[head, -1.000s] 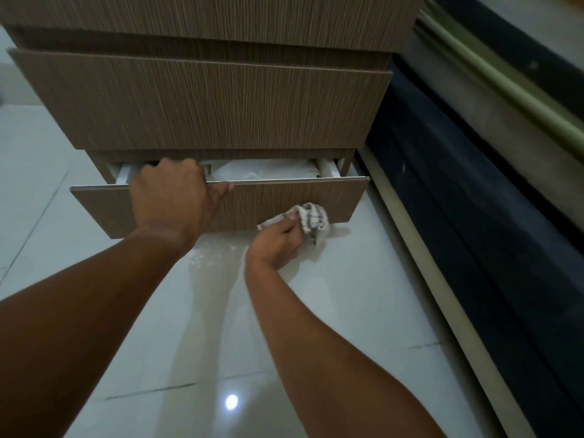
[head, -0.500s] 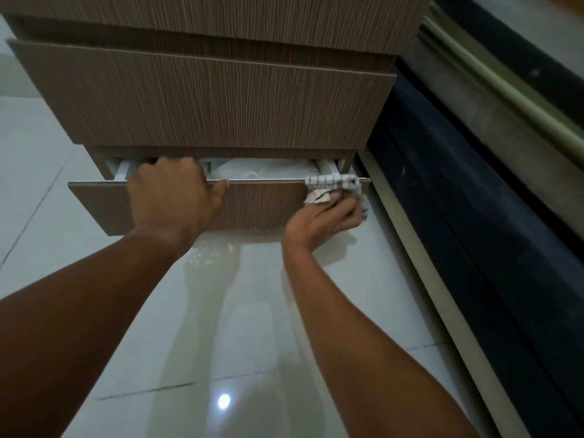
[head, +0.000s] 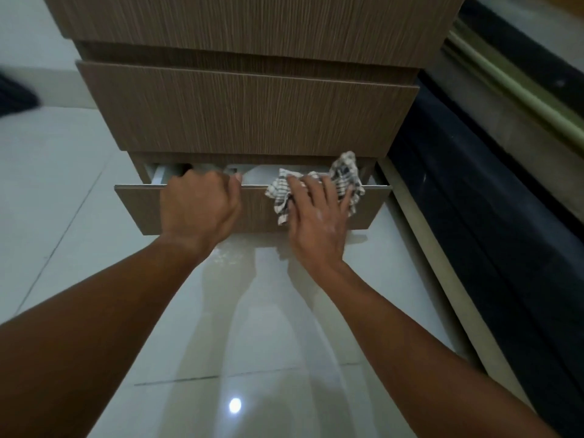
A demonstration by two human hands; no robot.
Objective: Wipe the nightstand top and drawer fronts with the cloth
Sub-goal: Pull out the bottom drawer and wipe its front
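A: Head view, centre of the frame: nightstand (head: 252,26) in brown woodgrain, filling the upper middle. Bottom drawer (head: 252,213) pulled partly out, front tilted toward the camera, white interior just visible behind its top edge.

B: Left hand (head: 199,207), centre left: curled into a fist over the top edge of that drawer front, fingers hooked inside, thumb tip peeking out at the right.

A: Right hand (head: 316,222), just right of centre: fingers spread flat, pressing the cloth (head: 344,178) against the drawer front near its top edge.

B: Cloth checked in white and dark, bunched up, draped over the edge with one corner sticking up toward the middle drawer (head: 246,109). Middle drawer shut.

A: Lower half: glossy white tiled floor (head: 79,216), both forearms mirrored in it, one bright light spot near the bottom centre.

B: Right edge: dark bed base (head: 489,216) running diagonally beside the nightstand.
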